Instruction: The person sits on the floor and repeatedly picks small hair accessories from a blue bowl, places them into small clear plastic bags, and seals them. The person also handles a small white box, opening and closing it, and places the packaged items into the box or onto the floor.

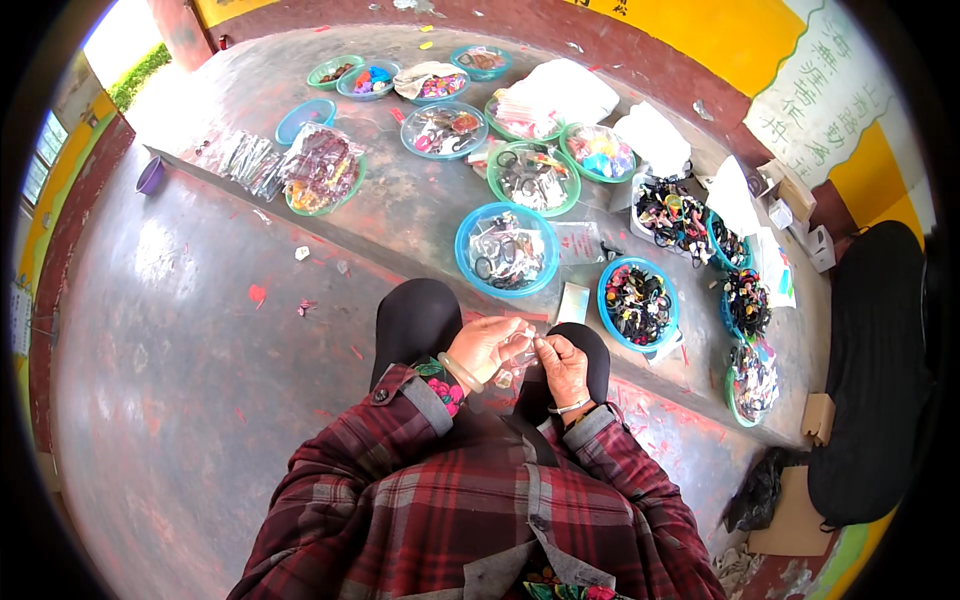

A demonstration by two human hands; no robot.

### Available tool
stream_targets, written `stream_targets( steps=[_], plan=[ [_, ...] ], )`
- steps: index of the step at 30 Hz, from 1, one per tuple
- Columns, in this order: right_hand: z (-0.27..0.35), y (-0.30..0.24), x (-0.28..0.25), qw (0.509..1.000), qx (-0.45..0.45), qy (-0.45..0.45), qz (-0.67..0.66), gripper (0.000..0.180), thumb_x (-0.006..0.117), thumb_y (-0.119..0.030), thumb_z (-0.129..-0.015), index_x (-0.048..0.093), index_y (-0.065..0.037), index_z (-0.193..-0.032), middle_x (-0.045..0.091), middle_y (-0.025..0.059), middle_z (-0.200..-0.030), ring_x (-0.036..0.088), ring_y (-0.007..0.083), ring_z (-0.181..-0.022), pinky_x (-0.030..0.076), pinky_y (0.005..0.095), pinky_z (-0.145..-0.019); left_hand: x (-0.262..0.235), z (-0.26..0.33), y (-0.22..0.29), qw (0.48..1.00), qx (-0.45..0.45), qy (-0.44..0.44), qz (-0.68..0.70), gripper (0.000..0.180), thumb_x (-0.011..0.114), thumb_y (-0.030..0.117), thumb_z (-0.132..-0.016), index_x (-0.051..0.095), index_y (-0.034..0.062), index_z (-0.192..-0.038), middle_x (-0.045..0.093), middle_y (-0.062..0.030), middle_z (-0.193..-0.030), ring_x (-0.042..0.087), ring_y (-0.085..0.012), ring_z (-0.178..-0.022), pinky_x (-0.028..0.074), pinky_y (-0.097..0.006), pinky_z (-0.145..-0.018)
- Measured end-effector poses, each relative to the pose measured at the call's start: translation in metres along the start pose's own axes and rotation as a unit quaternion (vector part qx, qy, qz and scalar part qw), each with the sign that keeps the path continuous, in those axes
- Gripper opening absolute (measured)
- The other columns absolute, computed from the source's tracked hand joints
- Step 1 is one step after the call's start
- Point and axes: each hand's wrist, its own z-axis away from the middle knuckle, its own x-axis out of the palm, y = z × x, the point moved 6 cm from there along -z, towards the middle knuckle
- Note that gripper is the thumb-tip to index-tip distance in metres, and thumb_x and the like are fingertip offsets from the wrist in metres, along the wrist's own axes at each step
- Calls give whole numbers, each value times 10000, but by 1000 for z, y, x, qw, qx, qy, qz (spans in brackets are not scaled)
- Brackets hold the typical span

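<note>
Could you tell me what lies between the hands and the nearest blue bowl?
In the head view, only bare grey concrete step separates the hands from the round blue plastic bowl.

Hands (525,352) meet above the knees (415,315); bowls (507,250) lie ahead on the step (400,215).

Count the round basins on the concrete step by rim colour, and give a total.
Blue-rimmed basins: 7, e.g. the one nearest the hands
Green-rimmed basins: 6, e.g. the one with dark rings
Total: 13, approximate, as far and right-edge basins overlap.
The left hand and right hand hold a small clear bag.
</note>
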Motion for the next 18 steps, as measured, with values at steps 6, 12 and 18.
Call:
stream_targets(
  steps=[6, 12, 18],
  plan=[
    [-1, -1, 0, 999, 16, -12, 32, 160, 599, -108, -845, 589, -17, -713, 524, -39, -652, 437, 40, -620, 360, 195, -562, -6, -5, -2, 1000, 12, -13, -15, 224, 496, 119, -900, 534, -59, -1030, 561, -137, -1053, 564, -173, -935, 489, -259, -821],
    [-1, 2, -2, 997, 33, -15, 74, 151, 594, -97, -844, 593, -15, -717, 544, -19, -654, 462, 46, -625, 377, 201, -556, -1, -4, 0, 998, 35, -34, -41, 265, 478, 121, -909, 503, -66, -1095, 534, -139, -1129, 556, -171, -967, 484, -260, -832],
    [0, -29, -5, 968, -102, 79, 214, 75, 631, -94, -794, 606, -24, -801, 576, 47, -744, 531, 102, -628, 432, 225, -584, -6, -5, 0, 993, 48, 24, -102, 250, 454, 102, -916, 514, -77, -1079, 553, -161, -1095, 561, -222, -1007, 468, -315, -887]
  ],
)
